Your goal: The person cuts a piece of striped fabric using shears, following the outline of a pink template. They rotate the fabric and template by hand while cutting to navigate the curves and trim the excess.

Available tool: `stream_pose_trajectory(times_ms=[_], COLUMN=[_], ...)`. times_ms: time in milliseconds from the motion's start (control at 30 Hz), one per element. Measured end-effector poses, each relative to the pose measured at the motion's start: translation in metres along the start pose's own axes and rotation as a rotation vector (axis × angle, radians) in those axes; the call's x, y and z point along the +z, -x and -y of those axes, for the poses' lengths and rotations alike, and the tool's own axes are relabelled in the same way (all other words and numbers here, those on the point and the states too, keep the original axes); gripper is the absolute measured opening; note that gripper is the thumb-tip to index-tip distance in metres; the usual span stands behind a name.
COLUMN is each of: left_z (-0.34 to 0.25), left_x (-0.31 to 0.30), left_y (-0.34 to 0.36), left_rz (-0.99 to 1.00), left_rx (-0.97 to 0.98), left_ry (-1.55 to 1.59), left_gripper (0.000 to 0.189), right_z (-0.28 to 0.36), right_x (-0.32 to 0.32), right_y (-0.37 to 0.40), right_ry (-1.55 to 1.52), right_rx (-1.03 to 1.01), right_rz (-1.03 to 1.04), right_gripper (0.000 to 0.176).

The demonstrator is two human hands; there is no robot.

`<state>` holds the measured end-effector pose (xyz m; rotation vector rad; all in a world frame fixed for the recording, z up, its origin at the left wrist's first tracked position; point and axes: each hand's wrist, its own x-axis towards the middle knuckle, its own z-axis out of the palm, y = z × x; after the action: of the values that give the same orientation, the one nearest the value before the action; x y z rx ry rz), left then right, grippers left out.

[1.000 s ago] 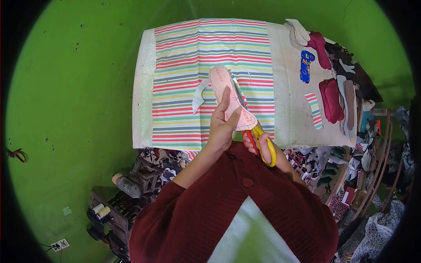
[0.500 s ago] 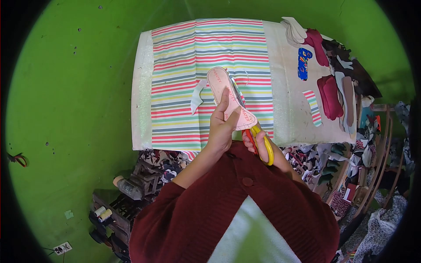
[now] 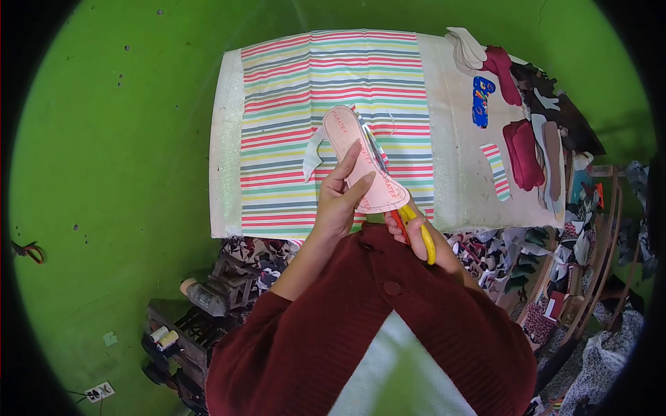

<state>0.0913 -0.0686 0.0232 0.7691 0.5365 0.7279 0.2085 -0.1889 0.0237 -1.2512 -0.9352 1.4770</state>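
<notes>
My left hand grips a pale pink insole printed with red PARATEX lettering, thumb and index finger on its face. A line runs just inside its edge. My right hand is closed on scissors with yellow and red handles. Their blades lie along the insole's right edge, with a strip of striped cloth showing beside them. Below the hands, striped fabric covers much of the table. A small pale curved scrap lies on it, left of the insole.
On the table's right side lie maroon insole-shaped pieces, a blue patterned piece, a striped piece and white pieces. Fabric scraps fill the space under the table. A wooden rack stands at right.
The insole has turned slightly, its top shifting left and its lower end right and down. My left hand has moved a little left; the scissors stay along the edge.
</notes>
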Motion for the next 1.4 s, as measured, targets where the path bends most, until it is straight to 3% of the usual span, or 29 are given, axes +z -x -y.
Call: stream_pose_trajectory(times_ms=[367,567,733,1067,1400], left_z=[-0.005,0.001,0.000,0.002,0.006], left_x=[-0.004,-0.004,0.002,0.002,-0.005], left_y=[-0.002,-0.004,-0.005,-0.005,0.005], left_rz=[0.059,-0.018,-0.097,-0.064,0.016], left_rx=[0.100,0.119,0.077,-0.012,-0.092], left_ry=[-0.130,-0.099,0.043,0.054,0.021], left_gripper=[0.064,0.056,0.049,0.049,0.049], right_z=[0.017,0.010,0.010,0.011,-0.017], right_x=[-0.002,0.000,0.001,0.005,0.036], right_y=[0.007,0.009,0.009,0.024,0.034], right_ry=[-0.063,-0.012,-0.011,-0.020,0.011], right_rx=[0.084,0.054,0.057,0.054,-0.014], right_rz=[0.064,0.037,0.021,0.003,-0.209], right_gripper=[0.095,0.092,0.094,0.087,0.083])
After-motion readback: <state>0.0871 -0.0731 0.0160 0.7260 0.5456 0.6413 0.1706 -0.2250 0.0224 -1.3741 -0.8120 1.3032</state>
